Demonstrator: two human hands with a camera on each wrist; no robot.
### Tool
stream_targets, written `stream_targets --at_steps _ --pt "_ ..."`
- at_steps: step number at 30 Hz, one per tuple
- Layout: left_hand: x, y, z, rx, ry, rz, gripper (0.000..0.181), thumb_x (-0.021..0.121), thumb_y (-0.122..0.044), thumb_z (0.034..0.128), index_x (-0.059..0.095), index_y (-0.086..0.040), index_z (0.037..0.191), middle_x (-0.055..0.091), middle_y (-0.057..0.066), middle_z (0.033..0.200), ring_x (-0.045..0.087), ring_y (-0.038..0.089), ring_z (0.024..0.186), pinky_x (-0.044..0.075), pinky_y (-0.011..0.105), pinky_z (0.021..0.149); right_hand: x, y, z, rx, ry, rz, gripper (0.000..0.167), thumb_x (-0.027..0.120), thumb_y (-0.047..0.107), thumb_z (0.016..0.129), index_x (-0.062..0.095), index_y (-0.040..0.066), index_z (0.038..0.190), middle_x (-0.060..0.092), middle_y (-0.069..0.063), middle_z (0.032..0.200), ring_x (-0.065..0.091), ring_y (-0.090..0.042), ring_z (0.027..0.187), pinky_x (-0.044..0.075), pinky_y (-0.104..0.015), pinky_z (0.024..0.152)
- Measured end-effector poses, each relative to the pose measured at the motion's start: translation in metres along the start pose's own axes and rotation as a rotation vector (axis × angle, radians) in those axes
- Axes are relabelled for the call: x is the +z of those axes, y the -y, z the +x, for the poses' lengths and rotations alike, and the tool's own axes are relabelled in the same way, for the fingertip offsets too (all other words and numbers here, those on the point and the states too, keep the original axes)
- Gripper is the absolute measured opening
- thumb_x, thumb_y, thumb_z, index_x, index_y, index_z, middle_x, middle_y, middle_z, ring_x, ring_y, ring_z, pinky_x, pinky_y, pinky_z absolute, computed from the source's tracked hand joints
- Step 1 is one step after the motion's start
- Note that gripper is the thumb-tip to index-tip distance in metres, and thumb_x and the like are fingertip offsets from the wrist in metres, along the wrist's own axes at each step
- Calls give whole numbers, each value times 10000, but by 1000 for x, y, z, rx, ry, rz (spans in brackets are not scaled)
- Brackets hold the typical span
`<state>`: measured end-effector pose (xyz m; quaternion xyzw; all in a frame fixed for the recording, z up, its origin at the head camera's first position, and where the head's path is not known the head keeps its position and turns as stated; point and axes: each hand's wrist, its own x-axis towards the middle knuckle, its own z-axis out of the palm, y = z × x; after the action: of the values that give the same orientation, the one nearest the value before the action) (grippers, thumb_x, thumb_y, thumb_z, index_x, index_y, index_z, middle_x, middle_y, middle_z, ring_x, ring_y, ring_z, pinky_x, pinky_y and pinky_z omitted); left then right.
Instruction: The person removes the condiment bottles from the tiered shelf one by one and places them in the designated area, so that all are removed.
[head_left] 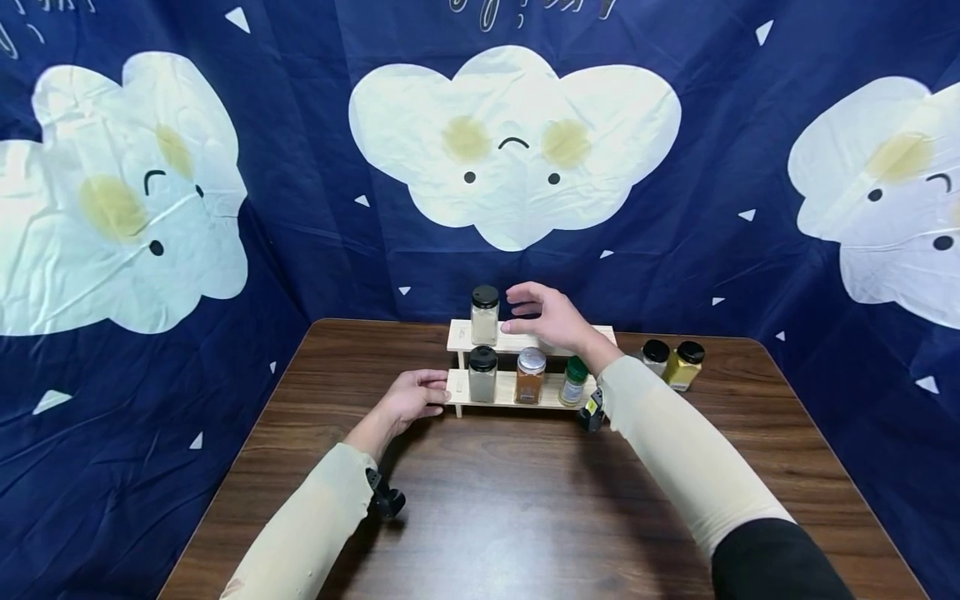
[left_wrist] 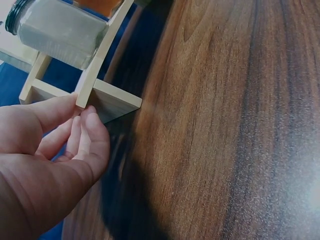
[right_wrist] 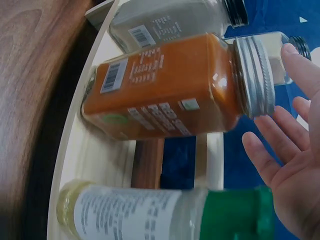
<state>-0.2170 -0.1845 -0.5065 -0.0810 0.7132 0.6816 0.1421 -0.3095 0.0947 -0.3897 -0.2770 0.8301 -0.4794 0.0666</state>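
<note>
A two-tier wooden spice rack (head_left: pixel 458 385) stands toward the back of the table. My left hand (head_left: pixel 407 397) pinches the left end of its lower shelf, thumb above and fingers beneath in the left wrist view. On the upper tier is a black-lidded jar of pale powder (head_left: pixel 484 327). Beside that jar, fingers spread and apart from it, hovers my right hand (head_left: pixel 551 318), holding nothing. The lower tier carries a black-lidded jar of greyish powder (head_left: pixel 482 386), a silver-lidded jar of orange-brown powder (right_wrist: pixel 165 90) and a green-capped bottle (right_wrist: pixel 135 212).
Right of the rack, two more black-lidded jars stand on the wooden table (head_left: pixel 495 500): one greyish (head_left: pixel 655 357), one with yellow contents (head_left: pixel 683 367). Behind the table hangs a dark blue cloth (head_left: pixel 315 208) printed with white clouds.
</note>
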Motion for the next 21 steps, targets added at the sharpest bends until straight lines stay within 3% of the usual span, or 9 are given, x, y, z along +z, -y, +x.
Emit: stream_targets --at_steps 6,13,21 --pt "0 1 2 5 4 -4 520 673 60 924 511 82 1417 633 129 1159 645 111 850 592 273 727 8 -1 7 -1 8 22 593 846 218 871 573 86 1381 627 -123 1378 628 -339 1253 533 -447 1036" --pt "0 -1 -1 8 9 -1 521 668 65 924 509 81 1420 643 148 1184 652 109 848 598 282 734 14 3 10 10 1 56 567 850 193 866 578 93 1354 650 -90 1335 642 -267 1230 541 -420 1023" --pt "1 -3 -2 5 5 -3 511 671 72 919 525 74 1408 646 132 1150 654 116 844 602 296 748 19 6 12 27 -7 51 575 859 204 857 576 94 1346 650 -116 1312 643 -272 1217 536 -430 1023"
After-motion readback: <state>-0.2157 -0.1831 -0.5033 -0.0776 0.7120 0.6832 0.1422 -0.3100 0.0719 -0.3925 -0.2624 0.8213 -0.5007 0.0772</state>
